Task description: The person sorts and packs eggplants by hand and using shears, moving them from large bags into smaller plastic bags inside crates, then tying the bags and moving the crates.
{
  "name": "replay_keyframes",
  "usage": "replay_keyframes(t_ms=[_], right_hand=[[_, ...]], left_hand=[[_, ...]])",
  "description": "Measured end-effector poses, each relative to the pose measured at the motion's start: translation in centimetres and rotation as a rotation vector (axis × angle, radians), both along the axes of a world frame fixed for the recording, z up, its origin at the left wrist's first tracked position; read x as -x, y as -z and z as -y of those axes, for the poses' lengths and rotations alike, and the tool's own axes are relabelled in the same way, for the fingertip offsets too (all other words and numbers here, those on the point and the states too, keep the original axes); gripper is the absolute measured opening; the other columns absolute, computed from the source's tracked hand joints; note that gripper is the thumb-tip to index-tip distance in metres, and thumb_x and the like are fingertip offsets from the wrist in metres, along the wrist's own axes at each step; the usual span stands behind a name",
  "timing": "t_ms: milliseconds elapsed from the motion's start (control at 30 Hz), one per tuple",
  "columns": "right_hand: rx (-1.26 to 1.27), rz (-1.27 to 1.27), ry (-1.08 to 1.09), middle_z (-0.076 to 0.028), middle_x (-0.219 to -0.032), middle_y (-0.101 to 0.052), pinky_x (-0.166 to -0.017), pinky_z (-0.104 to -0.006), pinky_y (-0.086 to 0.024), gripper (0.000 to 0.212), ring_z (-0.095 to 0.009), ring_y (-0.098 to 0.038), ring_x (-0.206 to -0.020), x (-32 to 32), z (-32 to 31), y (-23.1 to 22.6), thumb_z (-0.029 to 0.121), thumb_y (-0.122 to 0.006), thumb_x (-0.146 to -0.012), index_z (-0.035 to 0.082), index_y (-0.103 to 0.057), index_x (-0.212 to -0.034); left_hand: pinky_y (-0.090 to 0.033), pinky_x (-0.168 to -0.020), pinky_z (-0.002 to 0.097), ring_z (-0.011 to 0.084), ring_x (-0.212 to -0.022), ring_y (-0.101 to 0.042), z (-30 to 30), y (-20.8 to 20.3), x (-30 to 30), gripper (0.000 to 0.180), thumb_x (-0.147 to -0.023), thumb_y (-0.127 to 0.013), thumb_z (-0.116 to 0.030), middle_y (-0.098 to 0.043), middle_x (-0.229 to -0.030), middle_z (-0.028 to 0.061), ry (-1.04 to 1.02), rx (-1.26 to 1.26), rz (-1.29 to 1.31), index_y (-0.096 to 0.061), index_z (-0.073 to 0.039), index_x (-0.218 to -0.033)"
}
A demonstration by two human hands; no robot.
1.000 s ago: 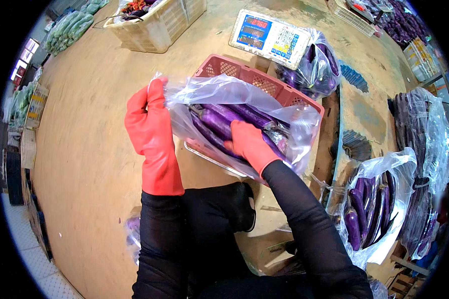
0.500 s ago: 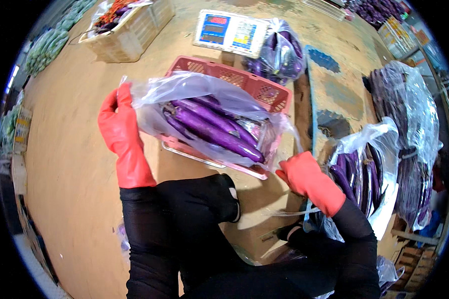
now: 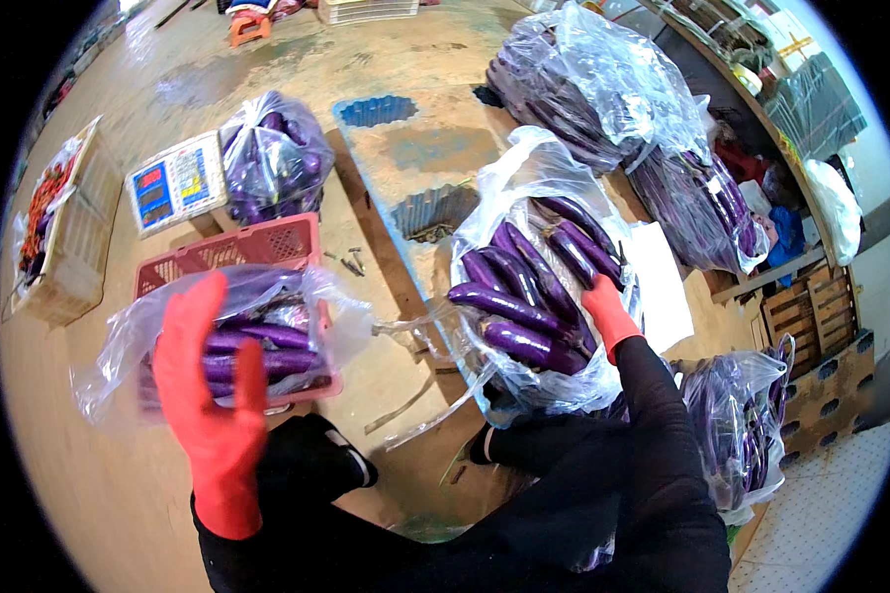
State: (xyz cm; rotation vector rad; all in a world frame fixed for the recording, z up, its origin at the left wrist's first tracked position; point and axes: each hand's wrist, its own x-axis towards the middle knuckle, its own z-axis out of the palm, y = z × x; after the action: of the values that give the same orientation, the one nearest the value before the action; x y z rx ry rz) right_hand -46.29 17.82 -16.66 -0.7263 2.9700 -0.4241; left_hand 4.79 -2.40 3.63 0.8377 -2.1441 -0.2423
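Observation:
My left hand (image 3: pixel 213 395), in a red rubber glove, is open with fingers spread. It hovers over a clear plastic bag (image 3: pixel 109 361) lining a pink basket (image 3: pixel 309 237); long purple eggplants (image 3: pixel 277 364) lie inside the bag. Over to the right, my red-gloved right hand (image 3: pixel 611 314) reaches into another open plastic bag (image 3: pixel 529 148) full of eggplants. Its fingers are closed on the lower end of one eggplant (image 3: pixel 574 255) at the bag's right side. Part of these fingers is hidden.
Behind the basket stand a scale (image 3: pixel 178 183) and a tied eggplant bag (image 3: pixel 277 163). A cream crate (image 3: pixel 79 242) is at far left. A blue-edged board (image 3: pixel 435 148) runs beneath the right-hand bag. Large wrapped eggplant bundles (image 3: pixel 603 84) lie beyond, and another bag (image 3: pixel 732 425) at near right.
The view has turned right. My right hand has let go of the basket bag's edge and moved to the eggplants on the right. My left hand has released the bag's rim and opened.

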Motion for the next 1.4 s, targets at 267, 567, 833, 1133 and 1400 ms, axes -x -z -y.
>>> replay_keyframes(t_ms=[267, 567, 833, 1133, 1400], right_hand=[[0.889, 0.556, 0.354, -0.016, -0.076, -0.063, -0.059, -0.0324, -0.050, 0.015, -0.023, -0.063, -0.071, 2.6, -0.9, -4.2, 0.009, -0.053, -0.081, 0.001, -0.058, -0.093], [1.053, 0.410, 0.295, -0.016, -0.102, -0.062, -0.075, -0.0314, -0.053, 0.023, -0.025, -0.065, -0.089, 7.7, -1.1, -11.9, 0.011, -0.055, -0.089, -0.002, -0.052, -0.108], [0.297, 0.482, -0.077, -0.009, -0.094, -0.065, -0.071, -0.0267, -0.049, 0.026, -0.015, -0.063, -0.082, 0.4, 2.8, -8.4, 0.019, -0.056, -0.089, 0.002, -0.060, -0.108], [-0.416, 0.424, -0.320, -0.023, -0.104, -0.062, -0.088, -0.0407, -0.047, 0.067, -0.035, -0.060, -0.099, 0.5, 1.8, 1.4, 0.033, -0.078, -0.063, -0.001, -0.053, -0.115], [0.035, 0.355, -0.117, -0.018, -0.101, -0.064, -0.083, -0.0344, -0.047, 0.054, -0.025, -0.062, -0.092, 3.7, -0.1, -1.7, 0.015, -0.077, -0.068, -0.007, -0.054, -0.111]], left_hand=[[-0.032, -0.103, 0.0411, 0.0332, -0.119, -0.047, -1.1, 1.8, 3.8, 0.059, -0.067, -0.063, 0.008, -0.056, -0.122, 0.0130, 0.142, -0.100, 0.284, -0.053, -0.003, -0.124], [-0.031, -0.105, 0.0417, 0.0334, -0.120, -0.046, -1.1, 2.8, 6.4, 0.058, -0.065, -0.058, 0.006, -0.054, -0.124, 0.0141, 0.165, -0.336, 0.449, -0.054, -0.001, -0.122], [-0.030, -0.105, 0.0407, 0.0324, -0.122, -0.044, -0.6, 2.2, 7.3, 0.054, -0.068, -0.060, -0.003, -0.054, -0.125, 0.0155, 0.216, -0.485, 0.587, -0.054, -0.001, -0.122], [-0.034, -0.102, 0.0391, 0.0312, -0.118, -0.046, -1.0, 2.7, 9.6, 0.060, -0.064, -0.062, 0.008, -0.052, -0.125, 0.0146, 0.307, -0.521, 0.589, -0.054, -0.003, -0.123], [-0.038, -0.099, 0.0386, 0.0311, -0.114, -0.049, -1.2, 4.0, 11.2, 0.061, -0.064, -0.062, 0.010, -0.052, -0.122, 0.0159, 0.401, -0.490, 0.617, -0.053, -0.003, -0.122]])
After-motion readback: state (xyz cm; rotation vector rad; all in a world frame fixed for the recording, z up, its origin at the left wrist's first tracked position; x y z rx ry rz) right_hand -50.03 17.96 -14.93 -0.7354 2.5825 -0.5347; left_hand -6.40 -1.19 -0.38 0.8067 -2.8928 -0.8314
